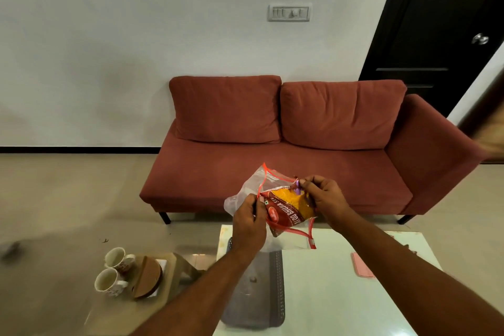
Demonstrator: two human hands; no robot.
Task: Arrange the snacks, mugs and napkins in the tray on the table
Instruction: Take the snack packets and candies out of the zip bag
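Observation:
A red and yellow snack packet [289, 209] sits inside a clear zip bag with a red seal [253, 185], held in the air above the table's far edge. My left hand [249, 224] pinches the bag's left side. My right hand [323, 199] pinches the packet's top corner at the bag's mouth. Below them a grey tray [275, 294] lies on the white table [341, 294]. Two white mugs [116, 256] [107, 281] lie on a small stool [174, 262] at the lower left, beside a round brown holder [148, 277] with white napkins.
A red sofa [272, 166] stands against the wall behind the table. A pink flat object [361, 264] lies on the table's right part. A dark door [441, 22] is at the upper right. Tiled floor spreads to the left.

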